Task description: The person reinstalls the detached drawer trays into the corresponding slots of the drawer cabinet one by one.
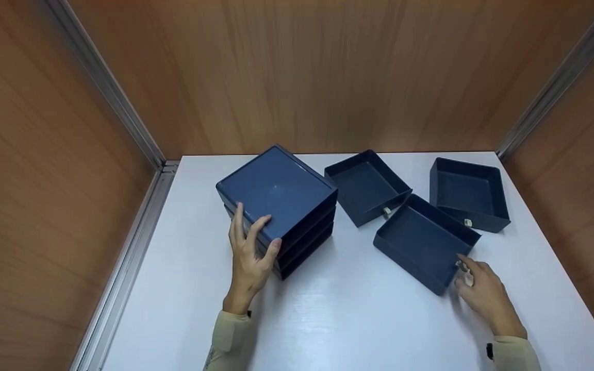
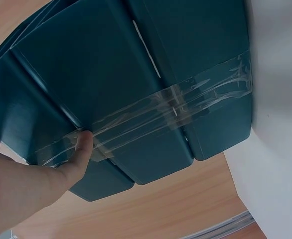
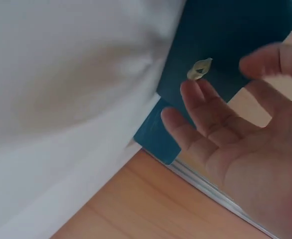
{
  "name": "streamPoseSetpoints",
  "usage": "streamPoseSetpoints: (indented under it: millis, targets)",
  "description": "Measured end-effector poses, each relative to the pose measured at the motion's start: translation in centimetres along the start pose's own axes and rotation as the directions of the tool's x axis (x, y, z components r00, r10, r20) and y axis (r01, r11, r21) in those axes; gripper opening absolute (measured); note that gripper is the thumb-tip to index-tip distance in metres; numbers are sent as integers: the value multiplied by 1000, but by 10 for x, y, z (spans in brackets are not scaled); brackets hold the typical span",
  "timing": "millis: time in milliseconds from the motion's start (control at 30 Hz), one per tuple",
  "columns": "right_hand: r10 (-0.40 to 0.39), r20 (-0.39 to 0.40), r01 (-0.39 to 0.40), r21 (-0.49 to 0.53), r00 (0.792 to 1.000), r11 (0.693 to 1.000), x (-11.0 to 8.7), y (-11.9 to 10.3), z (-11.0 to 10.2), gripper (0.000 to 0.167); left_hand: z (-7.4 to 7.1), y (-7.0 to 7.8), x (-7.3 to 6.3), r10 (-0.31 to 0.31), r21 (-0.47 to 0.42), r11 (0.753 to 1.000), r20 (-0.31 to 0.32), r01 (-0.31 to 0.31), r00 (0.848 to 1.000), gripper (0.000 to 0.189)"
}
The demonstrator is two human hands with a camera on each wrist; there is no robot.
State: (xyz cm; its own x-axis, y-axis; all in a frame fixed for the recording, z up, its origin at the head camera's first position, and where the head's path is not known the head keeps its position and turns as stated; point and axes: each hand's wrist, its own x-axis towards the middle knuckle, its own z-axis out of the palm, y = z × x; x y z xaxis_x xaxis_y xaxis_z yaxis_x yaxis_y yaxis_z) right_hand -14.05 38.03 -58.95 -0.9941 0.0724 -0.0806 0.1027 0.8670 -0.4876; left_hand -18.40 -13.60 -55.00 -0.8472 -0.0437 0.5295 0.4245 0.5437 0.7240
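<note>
A dark blue drawer cabinet [image 1: 281, 188] with open, stacked slots stands left of the middle in the head view. My left hand [image 1: 249, 260] rests on its near left side and top edge, fingers spread. Clear tape [image 2: 136, 119] runs across the cabinet's side in the left wrist view, with the thumb lying on it. To the right, a loose dark blue drawer [image 1: 426, 242] lies on the table. My right hand [image 1: 485, 296] is at its front, the fingers by a small metallic handle [image 3: 201, 68]. In the right wrist view, the thumb stands apart from the handle.
Another drawer [image 1: 366, 188] lies between the cabinet and the nearest drawer, close to its corner. A third drawer [image 1: 469, 190] lies at the back right. Wooden panels [image 1: 297, 77] enclose the white table [image 1: 307, 330] at the back and sides.
</note>
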Motion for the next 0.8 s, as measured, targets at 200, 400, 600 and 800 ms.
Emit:
streamPoseSetpoints:
  millis: [200, 400, 600, 800]
  targets:
    - [-128, -81, 129, 10, 989, 992, -1, 8, 9, 66, -1, 0, 0, -11, 8, 1000, -8, 11, 1000, 52]
    - [-245, -203, 253, 12, 948, 967, -1, 14, 16, 65, 0, 1, -1, -15, 4, 1000, -1, 15, 1000, 52]
    - [-220, -240, 232, 22, 945, 972, -3, 10, 24, 64, 1, 1, -1, -16, 2, 1000, 2, 16, 1000, 52]
    - [-265, -351, 279, -10, 898, 960, -3, 7, 36, 61, 0, -1, -1, -2, -1, 1000, 5, 2, 1000, 50]
